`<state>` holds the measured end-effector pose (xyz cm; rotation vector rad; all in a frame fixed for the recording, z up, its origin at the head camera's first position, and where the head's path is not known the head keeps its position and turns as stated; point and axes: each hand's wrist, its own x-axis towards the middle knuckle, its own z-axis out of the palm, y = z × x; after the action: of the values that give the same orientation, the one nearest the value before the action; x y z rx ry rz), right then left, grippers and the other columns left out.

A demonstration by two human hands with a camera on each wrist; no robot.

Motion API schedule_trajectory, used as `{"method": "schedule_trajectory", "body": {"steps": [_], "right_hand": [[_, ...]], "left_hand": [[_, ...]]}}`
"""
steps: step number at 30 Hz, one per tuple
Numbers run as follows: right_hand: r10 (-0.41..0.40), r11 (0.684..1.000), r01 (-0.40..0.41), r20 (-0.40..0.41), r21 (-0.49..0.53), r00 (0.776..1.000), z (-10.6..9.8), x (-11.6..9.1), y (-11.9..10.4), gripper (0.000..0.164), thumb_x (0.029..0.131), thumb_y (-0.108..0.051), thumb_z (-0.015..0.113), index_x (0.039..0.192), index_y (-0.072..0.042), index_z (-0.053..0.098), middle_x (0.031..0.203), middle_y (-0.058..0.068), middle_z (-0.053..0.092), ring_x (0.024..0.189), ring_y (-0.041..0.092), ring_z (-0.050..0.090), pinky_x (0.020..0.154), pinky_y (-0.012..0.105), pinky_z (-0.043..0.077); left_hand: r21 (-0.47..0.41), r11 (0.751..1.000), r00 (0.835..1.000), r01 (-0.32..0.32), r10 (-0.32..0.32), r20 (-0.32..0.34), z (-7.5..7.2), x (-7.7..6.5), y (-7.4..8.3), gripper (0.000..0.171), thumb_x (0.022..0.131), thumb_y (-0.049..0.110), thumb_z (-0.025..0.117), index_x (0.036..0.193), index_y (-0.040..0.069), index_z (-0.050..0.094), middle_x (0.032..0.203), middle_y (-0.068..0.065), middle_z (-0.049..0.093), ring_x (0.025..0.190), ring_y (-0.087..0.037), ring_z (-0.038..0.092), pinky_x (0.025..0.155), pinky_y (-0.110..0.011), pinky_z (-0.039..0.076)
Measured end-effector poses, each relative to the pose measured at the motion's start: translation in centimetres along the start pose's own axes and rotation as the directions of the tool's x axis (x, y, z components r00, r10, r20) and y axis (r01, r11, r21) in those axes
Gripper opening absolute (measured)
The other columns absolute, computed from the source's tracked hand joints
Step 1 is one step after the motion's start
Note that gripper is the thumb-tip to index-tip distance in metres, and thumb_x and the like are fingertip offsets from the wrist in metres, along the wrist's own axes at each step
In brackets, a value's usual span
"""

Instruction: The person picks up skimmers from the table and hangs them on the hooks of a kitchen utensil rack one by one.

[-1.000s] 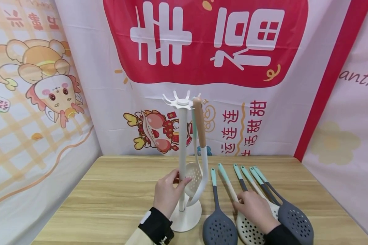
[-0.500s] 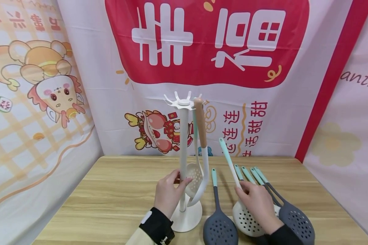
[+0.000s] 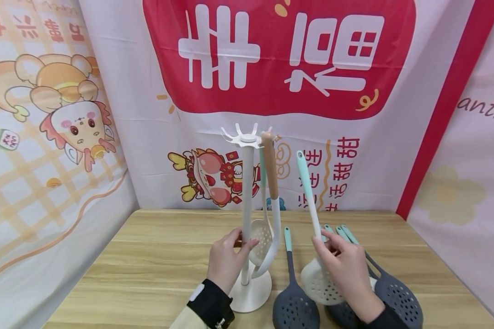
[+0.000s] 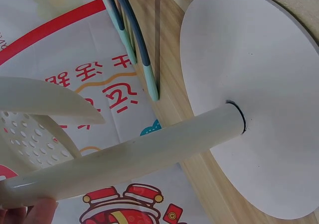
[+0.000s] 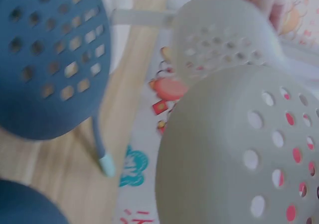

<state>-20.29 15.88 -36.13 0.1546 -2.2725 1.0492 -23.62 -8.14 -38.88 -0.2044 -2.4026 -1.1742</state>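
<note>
My left hand (image 3: 226,260) grips the white pole (image 3: 247,192) of a utensil stand above its round base (image 3: 258,294). In the left wrist view its fingertips (image 4: 42,213) show at the lower left edge. From the stand's hooks hang a ladle (image 3: 270,169) with a wooden-coloured handle and a cream skimmer (image 3: 259,242), right of the pole. My right hand (image 3: 347,269) pinches the lower handle of another cream skimmer (image 3: 318,283), raised and tilted with its mint tip upward. The held skimmer's perforated head (image 5: 214,144) is large in the right wrist view.
A dark grey skimmer (image 3: 295,306) lies on the wooden table (image 3: 169,256) between the stand and my right hand. Several more utensils lie to the right, including another grey skimmer (image 3: 399,292). A printed cloth (image 3: 206,119) hangs behind the table.
My right hand has lifted the cream skimmer from the table, its handle rising and its head shifting left. My left hand stays on the pole.
</note>
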Motion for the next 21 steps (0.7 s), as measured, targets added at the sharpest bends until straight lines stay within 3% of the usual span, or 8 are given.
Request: {"method": "schedule_trajectory", "body": {"steps": [7,13,16,21], "right_hand": [[-0.037,0.989,0.049,-0.089,0.137,0.995,-0.8,-0.8,-2.7,0.022,0.085,-0.007,0.077,0.106,0.001,0.075,0.064,0.000,0.066,0.053,-0.001,0.052,0.051,0.012,0.049],[-0.058,0.963,0.091,-0.133,0.253,0.989,-1.4,-1.9,-5.0,0.022,0.082,0.001,0.077,0.103,-0.003,0.076,0.062,-0.007,0.064,0.054,0.002,0.052,0.054,0.012,0.048],[-0.130,0.937,0.176,-0.166,0.303,0.977,-1.4,-2.4,-5.6,0.025,0.078,0.008,0.077,0.101,-0.003,0.076,0.061,-0.009,0.063,0.052,0.001,0.052,0.052,0.012,0.047],[-0.294,0.865,0.355,-0.216,0.354,0.931,-1.4,-2.9,-6.1,0.032,0.072,0.016,0.075,0.100,0.001,0.074,0.060,-0.005,0.063,0.051,-0.002,0.051,0.048,0.013,0.046]], "left_hand": [[-0.002,1.000,1.000,0.011,-0.011,0.015,-0.1,-0.2,0.1,0.036,0.086,0.033,0.075,0.113,0.011,0.069,0.098,-0.007,0.075,0.087,-0.019,0.071,0.074,-0.037,0.063],[-0.005,1.000,0.999,0.031,-0.031,0.024,-0.1,-0.2,0.2,0.036,0.086,0.033,0.075,0.114,0.012,0.069,0.099,-0.006,0.075,0.087,-0.019,0.071,0.074,-0.036,0.063],[0.000,0.999,0.999,0.032,-0.032,0.026,0.0,-0.2,0.2,0.036,0.086,0.033,0.075,0.114,0.011,0.069,0.099,-0.007,0.075,0.088,-0.020,0.071,0.074,-0.037,0.063],[0.001,1.000,1.000,0.013,-0.013,0.014,0.0,-0.2,0.1,0.036,0.086,0.033,0.075,0.114,0.011,0.069,0.098,-0.007,0.075,0.087,-0.019,0.071,0.074,-0.036,0.063]]}}
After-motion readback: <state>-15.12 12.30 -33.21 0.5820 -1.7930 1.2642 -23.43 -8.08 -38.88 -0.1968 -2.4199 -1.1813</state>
